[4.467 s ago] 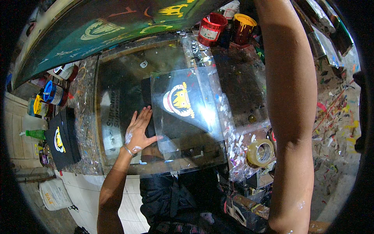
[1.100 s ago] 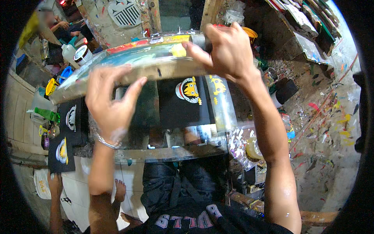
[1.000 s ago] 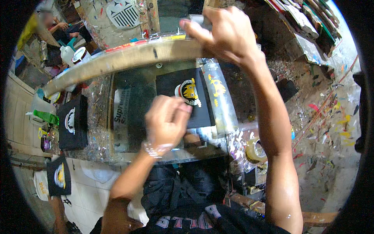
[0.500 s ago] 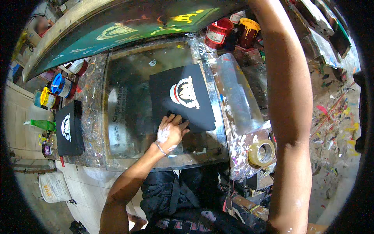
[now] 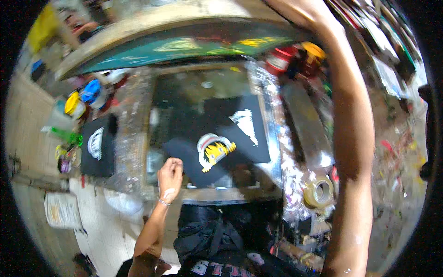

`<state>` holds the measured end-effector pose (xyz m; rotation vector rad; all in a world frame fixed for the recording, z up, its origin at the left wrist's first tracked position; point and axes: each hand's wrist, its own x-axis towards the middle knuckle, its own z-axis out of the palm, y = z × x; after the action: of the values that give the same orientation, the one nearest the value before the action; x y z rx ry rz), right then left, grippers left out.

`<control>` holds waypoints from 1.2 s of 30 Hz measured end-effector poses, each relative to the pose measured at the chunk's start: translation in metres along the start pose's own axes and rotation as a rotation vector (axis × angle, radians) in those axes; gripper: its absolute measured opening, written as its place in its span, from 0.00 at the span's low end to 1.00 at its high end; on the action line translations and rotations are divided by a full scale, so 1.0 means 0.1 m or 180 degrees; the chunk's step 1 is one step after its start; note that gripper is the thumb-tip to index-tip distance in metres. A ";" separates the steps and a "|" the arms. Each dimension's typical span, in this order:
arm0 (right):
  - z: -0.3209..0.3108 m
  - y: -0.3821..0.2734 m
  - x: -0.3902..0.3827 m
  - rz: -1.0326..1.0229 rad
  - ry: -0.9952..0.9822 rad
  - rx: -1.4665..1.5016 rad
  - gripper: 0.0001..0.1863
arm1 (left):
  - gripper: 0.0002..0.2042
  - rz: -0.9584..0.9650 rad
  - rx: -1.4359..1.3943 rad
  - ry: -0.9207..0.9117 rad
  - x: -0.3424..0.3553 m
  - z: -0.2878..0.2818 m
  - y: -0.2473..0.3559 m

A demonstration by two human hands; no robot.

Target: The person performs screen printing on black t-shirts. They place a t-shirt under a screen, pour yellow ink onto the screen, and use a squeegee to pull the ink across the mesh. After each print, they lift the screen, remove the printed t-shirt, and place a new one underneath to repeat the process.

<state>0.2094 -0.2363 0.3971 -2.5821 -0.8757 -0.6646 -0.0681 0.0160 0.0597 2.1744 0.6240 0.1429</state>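
A: Left hand [image 5: 170, 179], position and grip?

B: At the left edge of the front black piece [image 5: 217, 150], fingers bunched and pinching that edge; slight motion blur. Half a second ago the fingertips rested on the near edge of a black piece.

A: Change on the glass panel [image 5: 180, 92]?

B: One piece showed then; two show now. The front black piece, with a hat-and-face print in white, yellow and red, lies askew toward the near left. It overlaps the rear black piece [image 5: 244, 124], leaving a wedge of white print exposed on the far right side.

A: Right hand [image 5: 307, 16]?

B: Far right, at the right end of the wood-framed screen [image 5: 138, 55], arm stretched out. Fingers not clearly visible; cannot tell whether the grip is closed. Screen remains tilted up, green underside showing, as before.

A: Surroundings?

B: Left of the panel, a black stack [image 5: 98, 147] with white print on top; left of that, a green bottle [image 5: 67, 135]. Far right, a red tub [image 5: 279, 61]. Near right, a tape roll [image 5: 318, 191]. All four present earlier too.
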 end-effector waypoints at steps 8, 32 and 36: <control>0.25 0.25 0.05 -0.0350 0.0157 0.0027 0.27 | 0.12 0.0335 -0.1734 0.1841 0.39 -0.99 -0.95; 0.06 0.06 0.12 -0.0306 0.0104 -0.0159 0.38 | 0.41 0.4129 0.0496 -0.1096 -0.01 2.02 1.71; 0.05 0.04 0.17 -0.0388 0.0170 -0.0059 0.40 | 0.27 0.4239 0.1443 -0.0967 0.33 1.76 1.39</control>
<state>0.2253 -0.2290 0.4015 -2.5302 -1.0205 -0.7754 0.0687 -0.1646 0.0512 2.6075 -1.1265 0.3721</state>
